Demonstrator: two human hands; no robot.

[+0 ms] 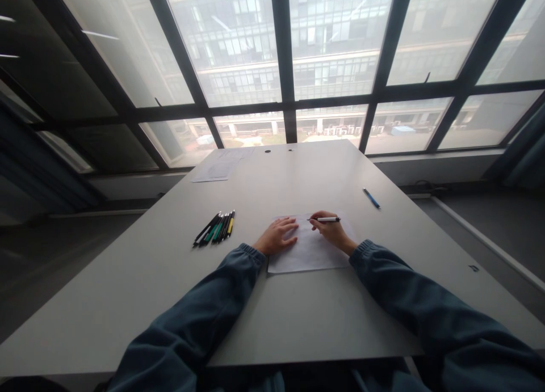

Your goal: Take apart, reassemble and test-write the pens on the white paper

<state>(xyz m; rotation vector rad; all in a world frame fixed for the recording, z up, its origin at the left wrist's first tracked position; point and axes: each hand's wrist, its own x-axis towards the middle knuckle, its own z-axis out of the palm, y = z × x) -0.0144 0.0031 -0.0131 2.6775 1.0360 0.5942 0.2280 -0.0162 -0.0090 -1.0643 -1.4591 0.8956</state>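
Note:
A sheet of white paper [306, 256] lies on the table in front of me. My left hand [277, 235] rests flat on its left side, fingers spread. In my right hand [330, 228] is a white and black pen [327, 219], gripped between thumb and fingers. The pen's tip points left, at the upper part of the sheet; whether it touches the paper is too small to tell. Any marks on the sheet are too faint to make out.
Left of the sheet lies a bunch of several pens [215, 228], black, green and yellow. A blue pen [371, 198] lies to the right. More papers [215, 168] are at the far left of the white table [140, 295]. Large windows [238, 46] stand beyond.

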